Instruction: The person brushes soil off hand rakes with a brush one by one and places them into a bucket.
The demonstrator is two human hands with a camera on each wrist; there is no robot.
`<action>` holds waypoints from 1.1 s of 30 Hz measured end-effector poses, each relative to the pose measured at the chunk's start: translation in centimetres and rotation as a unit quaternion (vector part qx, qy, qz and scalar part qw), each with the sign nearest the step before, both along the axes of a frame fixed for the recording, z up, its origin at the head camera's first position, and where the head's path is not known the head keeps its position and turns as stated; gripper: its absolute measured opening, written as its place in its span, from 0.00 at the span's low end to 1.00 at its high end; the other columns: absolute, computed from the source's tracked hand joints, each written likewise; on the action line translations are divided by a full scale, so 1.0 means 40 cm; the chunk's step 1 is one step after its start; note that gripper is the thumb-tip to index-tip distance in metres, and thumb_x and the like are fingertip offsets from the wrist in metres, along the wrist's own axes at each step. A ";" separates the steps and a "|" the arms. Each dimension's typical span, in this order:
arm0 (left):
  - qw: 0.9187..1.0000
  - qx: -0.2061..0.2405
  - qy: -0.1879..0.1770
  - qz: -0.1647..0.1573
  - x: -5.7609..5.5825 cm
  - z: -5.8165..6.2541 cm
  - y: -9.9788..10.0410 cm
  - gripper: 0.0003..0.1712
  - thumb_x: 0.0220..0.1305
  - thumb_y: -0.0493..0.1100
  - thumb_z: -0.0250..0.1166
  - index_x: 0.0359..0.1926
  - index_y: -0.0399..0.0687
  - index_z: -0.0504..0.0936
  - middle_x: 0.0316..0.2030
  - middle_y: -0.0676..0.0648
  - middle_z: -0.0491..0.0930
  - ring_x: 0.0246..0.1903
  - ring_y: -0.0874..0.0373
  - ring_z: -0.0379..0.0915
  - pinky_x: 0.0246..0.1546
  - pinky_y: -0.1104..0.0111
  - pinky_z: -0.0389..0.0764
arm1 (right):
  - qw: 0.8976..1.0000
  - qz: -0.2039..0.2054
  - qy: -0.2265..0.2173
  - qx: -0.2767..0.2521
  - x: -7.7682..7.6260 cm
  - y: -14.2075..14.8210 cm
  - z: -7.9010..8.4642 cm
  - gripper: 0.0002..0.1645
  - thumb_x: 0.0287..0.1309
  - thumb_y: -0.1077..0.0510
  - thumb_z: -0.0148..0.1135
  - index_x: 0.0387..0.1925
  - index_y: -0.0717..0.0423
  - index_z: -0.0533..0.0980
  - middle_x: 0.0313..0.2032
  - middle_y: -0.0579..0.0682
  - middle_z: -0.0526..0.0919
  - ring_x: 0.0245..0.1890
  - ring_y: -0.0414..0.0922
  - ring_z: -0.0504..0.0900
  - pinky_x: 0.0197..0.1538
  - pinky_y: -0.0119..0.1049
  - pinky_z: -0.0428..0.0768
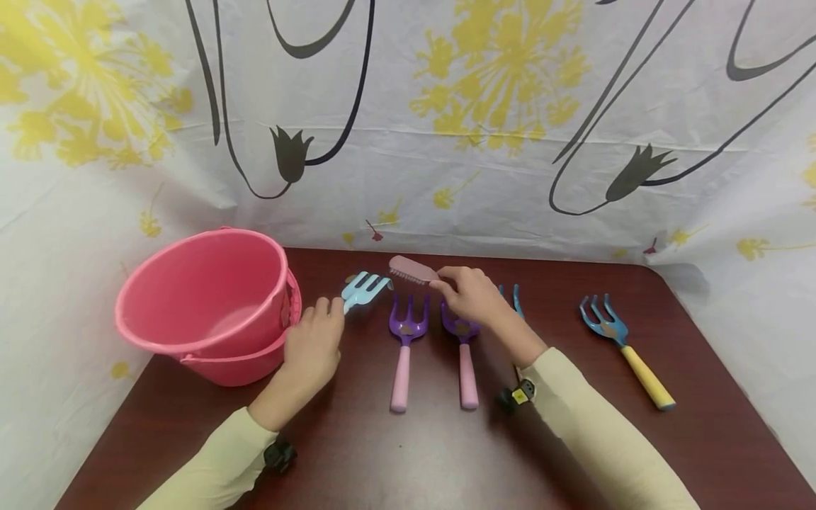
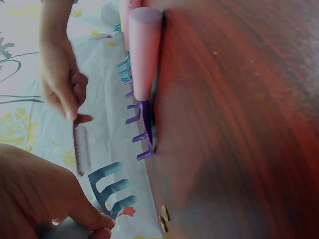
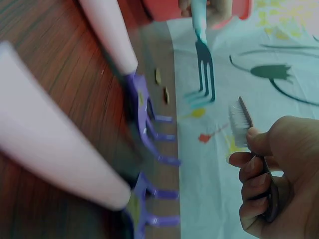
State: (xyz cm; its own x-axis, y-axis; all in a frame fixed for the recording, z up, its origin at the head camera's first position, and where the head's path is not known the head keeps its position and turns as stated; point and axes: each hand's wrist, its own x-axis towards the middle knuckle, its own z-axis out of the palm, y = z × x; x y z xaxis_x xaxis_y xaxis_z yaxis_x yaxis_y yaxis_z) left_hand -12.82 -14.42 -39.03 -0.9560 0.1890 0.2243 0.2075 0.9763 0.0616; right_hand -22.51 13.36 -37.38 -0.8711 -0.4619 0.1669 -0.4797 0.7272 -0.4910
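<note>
My left hand [image 1: 314, 341] grips a light-blue garden hand fork [image 1: 365, 289], tines pointing away and to the right, raised near the back of the table. In my right hand [image 1: 473, 294] is a pink brush [image 1: 413, 270], its bristles facing down beside the fork's tines. The right wrist view shows fingers curled round the brush's dark handle [image 3: 270, 196]. Below and between the hands lie a purple fork with a pink handle [image 1: 401, 375] and a second purple fork [image 1: 468, 375], partly hidden by my right hand. Brown patches show on both purple heads.
Two nested pink buckets [image 1: 202, 297] stand at the left. A blue fork with a yellow handle [image 1: 647, 379] lies at the right; another blue fork [image 1: 517, 301] is mostly behind my right arm. Small brown bits [image 2: 165, 218] lie near the back edge. A patterned cloth [image 1: 382, 198] hangs behind.
</note>
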 end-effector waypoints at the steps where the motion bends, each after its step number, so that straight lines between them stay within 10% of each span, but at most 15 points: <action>1: 1.000 0.003 -0.002 -0.001 0.000 0.004 -0.001 0.44 0.34 0.39 0.86 0.53 0.34 0.73 0.38 0.36 0.75 0.30 0.46 0.75 0.28 0.56 0.84 | 1.000 -0.003 -0.002 -0.004 -0.001 0.011 -0.004 0.20 0.74 0.51 0.58 0.55 0.61 0.81 0.26 0.47 0.81 0.16 0.41 0.68 0.23 0.39 0.68; 21: 0.991 0.124 0.024 -0.034 0.044 0.236 -0.037 0.22 0.61 0.31 0.69 0.55 0.38 0.74 0.36 0.41 0.75 0.31 0.45 0.75 0.24 0.53 0.79 | 0.998 -0.049 -0.009 -0.047 -0.007 0.138 -0.039 0.21 0.74 0.53 0.58 0.56 0.65 0.80 0.44 0.57 0.85 0.31 0.48 0.78 0.40 0.47 0.77; 33: 0.991 0.134 0.005 -0.015 0.063 0.396 -0.195 0.21 0.63 0.30 0.66 0.55 0.38 0.72 0.37 0.41 0.74 0.33 0.44 0.71 0.30 0.51 0.75 | 0.996 -0.068 -0.029 -0.046 0.000 0.174 -0.024 0.23 0.75 0.51 0.57 0.59 0.65 0.78 0.47 0.60 0.84 0.37 0.51 0.80 0.45 0.51 0.77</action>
